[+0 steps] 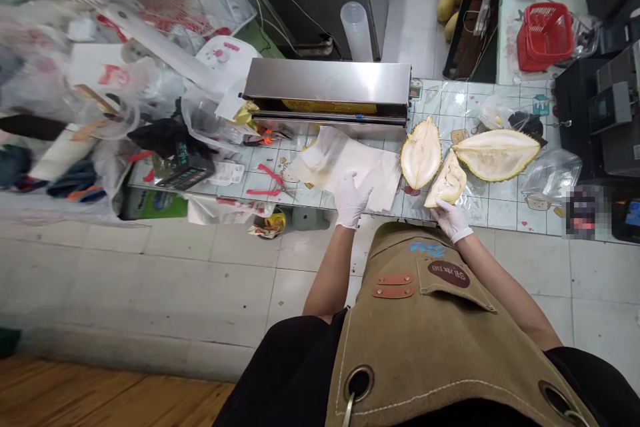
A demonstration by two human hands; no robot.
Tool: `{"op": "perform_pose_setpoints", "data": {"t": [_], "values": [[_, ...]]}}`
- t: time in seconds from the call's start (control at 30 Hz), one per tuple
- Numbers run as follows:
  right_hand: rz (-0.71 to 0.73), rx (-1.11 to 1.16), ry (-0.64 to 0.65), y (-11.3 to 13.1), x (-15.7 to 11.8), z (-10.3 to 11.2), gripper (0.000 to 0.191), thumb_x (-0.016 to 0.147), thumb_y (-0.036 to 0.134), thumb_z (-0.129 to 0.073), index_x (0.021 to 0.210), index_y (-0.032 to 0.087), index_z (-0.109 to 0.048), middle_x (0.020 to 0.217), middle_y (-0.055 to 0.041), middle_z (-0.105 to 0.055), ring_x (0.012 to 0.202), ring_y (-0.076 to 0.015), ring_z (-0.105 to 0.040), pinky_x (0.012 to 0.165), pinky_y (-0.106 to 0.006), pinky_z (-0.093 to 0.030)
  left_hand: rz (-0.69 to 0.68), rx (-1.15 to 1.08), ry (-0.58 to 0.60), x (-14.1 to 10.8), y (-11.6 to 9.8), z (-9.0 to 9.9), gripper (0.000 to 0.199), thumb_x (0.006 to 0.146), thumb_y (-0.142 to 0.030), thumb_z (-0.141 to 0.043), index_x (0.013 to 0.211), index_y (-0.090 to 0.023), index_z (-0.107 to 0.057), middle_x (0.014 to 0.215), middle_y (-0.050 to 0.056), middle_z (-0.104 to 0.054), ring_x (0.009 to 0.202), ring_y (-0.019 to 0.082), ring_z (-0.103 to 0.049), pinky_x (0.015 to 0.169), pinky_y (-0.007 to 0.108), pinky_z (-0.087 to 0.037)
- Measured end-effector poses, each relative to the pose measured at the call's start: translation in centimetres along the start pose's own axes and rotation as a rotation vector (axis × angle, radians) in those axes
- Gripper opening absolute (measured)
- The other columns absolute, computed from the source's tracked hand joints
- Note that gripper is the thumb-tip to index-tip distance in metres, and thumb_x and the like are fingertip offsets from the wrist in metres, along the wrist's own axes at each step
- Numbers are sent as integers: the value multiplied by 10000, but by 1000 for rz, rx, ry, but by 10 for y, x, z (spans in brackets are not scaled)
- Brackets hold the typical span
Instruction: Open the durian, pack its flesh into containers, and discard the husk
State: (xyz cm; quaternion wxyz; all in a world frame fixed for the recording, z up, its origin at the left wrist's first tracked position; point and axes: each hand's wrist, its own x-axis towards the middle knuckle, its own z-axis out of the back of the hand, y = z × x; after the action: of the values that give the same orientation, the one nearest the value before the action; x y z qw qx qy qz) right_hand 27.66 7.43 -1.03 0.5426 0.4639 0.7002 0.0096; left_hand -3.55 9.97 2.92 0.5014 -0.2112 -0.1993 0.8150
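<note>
While my right hand [451, 220] grips the durian segment [447, 183] right of centre, my left hand [351, 200], loosely open, touches white paper [350, 160]. Two husks [421, 155] flank the segment; steel box [327, 83] blocks upper centre. Long axis: tip up, leaning right.

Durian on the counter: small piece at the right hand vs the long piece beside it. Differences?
Small piece: shorter, lumpy filling, lower end in the right hand. Long piece: longer, looks hollow, lies crosswise, untouched. Both: pale inside, yellow-green rind.
</note>
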Motion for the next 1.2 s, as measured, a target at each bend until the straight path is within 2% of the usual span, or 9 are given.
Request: {"op": "perform_pose_setpoints", "data": {"t": [0.1,0.23,0.43,0.53,0.6,0.7,0.8,0.87,1.2], "values": [[10,29,-1,-5,-3,3,511,666,121,-901,1110,283,-708,1074,22,-867,1005,-176,-828,817,-277,-725,73,-16,135,3,5,2,89,926,-312,-744,958,-244,-696,958,77,-796,949,279,-748,901,380,-545],[2,52,-19,-8,-10,10,558,655,114,-898,1151,298,-720,1121,37,-868,999,-169,-832,810,-282,-723,9,-40,105,3,10,5,66,963,-299,-690,925,-245,-686,902,60,-790,862,254,-739,847,359,-532],[28,25,-13,-7,-18,23,554,639,132,-928,1136,289,-740,1158,18,-871,1042,-202,-832,791,-300,-724,-75,14,13,2,12,13,106,1025,-295,-576,992,-240,-660,1040,130,-783,1002,309,-744,937,413,-532],[52,14,-25,-7,-23,27,599,607,141,-949,1145,294,-733,1147,16,-868,1029,-213,-833,764,-302,-726,-113,-5,-52,2,6,15,132,1051,-294,-545,999,-241,-654,1019,138,-760,1020,322,-731,969,436,-533],[68,-12,-17,-6,-26,27,628,594,156,-956,1163,296,-727,1150,5,-867,1051,-226,-833,767,-303,-728,-152,-17,-71,6,1,11,121,1033,-350,-627,1059,-238,-667,1080,145,-758,1067,330,-722,997,446,-539],[103,-28,34,-3,-29,28,687,575,175,-967,1205,299,-722,1174,-3,-867,1119,-241,-825,794,-300,-729,-126,12,2,17,-4,0,333,902,-355,-816,1178,-220,-686,1151,154,-764,1131,351,-719,1009,450,-548],[115,-16,83,1,-31,32,736,563,183,-979,1245,299,-728,1215,-5,-865,1149,-241,-822,803,-290,-724,-34,40,116,28,-4,-12,168,919,-255,-758,1076,-219,-709,1039,124,-785,1044,324,-750,957,418,-550],[114,-19,85,4,-32,36,729,565,191,-977,1244,295,-734,1234,-14,-863,1167,-246,-820,808,-292,-722,-34,38,120,31,-3,-17,30,953,-240,-706,976,-222,-709,1020,125,-797,1007,311,-758,941,408,-545],[112,-62,-17,16,-32,53,568,557,188,-947,1078,268,-738,1194,-25,-865,1163,-261,-812,827,-312,-711,-25,21,-6,18,-6,-13,117,1013,-337,-653,980,-252,-726,1018,115,-826,1003,318,-765,921,403,-535]]}}
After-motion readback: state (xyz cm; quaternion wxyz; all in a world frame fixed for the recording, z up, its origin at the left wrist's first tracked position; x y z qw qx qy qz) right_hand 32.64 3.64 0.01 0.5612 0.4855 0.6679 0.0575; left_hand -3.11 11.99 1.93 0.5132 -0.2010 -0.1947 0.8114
